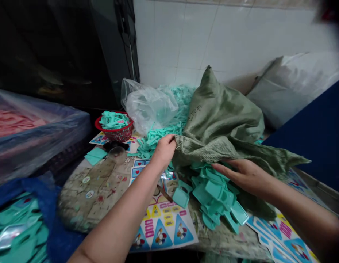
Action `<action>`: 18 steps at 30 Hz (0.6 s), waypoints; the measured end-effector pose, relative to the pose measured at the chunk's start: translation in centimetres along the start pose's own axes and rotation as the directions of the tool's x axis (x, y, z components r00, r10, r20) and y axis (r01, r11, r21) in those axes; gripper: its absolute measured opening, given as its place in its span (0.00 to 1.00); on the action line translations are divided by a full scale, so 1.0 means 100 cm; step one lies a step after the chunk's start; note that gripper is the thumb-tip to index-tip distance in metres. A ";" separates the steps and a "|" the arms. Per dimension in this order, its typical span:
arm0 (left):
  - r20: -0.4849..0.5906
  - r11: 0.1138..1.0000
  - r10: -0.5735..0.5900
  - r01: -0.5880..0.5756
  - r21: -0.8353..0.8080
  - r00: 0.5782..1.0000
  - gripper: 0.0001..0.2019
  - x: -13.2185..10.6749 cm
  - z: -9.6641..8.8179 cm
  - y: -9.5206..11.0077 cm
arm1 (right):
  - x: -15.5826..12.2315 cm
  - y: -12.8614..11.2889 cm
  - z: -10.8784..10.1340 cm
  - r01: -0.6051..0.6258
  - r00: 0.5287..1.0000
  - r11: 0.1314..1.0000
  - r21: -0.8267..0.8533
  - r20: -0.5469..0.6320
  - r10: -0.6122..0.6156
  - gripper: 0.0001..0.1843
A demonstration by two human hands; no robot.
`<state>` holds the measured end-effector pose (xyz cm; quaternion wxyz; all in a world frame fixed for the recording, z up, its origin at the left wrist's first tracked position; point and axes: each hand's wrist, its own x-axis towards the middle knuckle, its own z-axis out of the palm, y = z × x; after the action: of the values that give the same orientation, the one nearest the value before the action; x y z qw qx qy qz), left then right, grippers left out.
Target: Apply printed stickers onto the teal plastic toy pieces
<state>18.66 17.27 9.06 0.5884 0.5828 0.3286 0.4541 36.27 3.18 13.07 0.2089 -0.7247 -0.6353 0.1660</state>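
Left hand (164, 151) clenched, grasping a bunched edge of a green woven sack (221, 117) between thumb and fingers. Right hand (242, 175) open, palm down, fingers stretched out, lying against the sack's lower fold, no visible grip. Directly beneath and just in front of that hand is a loose heap of flat teal plastic pieces (215, 195), some of it touching the sack's underside. The sack slumps across the back of the bench (87, 193), its top corner standing up against a white tiled wall (180, 36).

The bench top is a worn, stained board, partly covered by printed sheets of triangles and colored labels (165, 226), with more sheets (287, 233) at right under the sack's edge. A thin brown stick (165, 193) lies on the sheet between the hands. Behind the left hand, a tangle of teal plastic strips (155, 138) runs back toward a clear plastic bag (147, 106). A small red basket (114, 134) of teal loops sits left of that, with a few flat teal squares (96, 155) lower down. Far left, a plastic-covered tub (29, 135) holds pink items, and a blue bag (18, 230) holds teal pieces. A white sack (295, 87) and dark blue panel (314, 135) are at right.
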 end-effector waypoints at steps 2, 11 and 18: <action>0.011 0.998 0.025 -0.025 0.052 1.000 0.11 0.000 -0.005 0.007 | -0.006 -0.010 0.002 0.006 0.998 1.000 -0.027 0.056 -0.004 0.24; 0.125 0.966 0.020 -0.051 0.252 0.992 0.13 -0.010 -0.023 0.007 | -0.011 -0.035 0.033 0.101 0.993 0.984 0.150 0.052 -0.110 0.25; 0.037 0.886 -0.031 0.011 0.463 0.999 0.16 -0.046 -0.071 -0.020 | 0.077 0.003 0.046 -0.090 0.983 0.994 -0.062 -0.165 0.079 0.34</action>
<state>10.73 15.98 5.71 0.4444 0.7122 0.4209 0.3436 35.22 11.17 9.17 0.2275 -0.7688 -0.5903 0.0933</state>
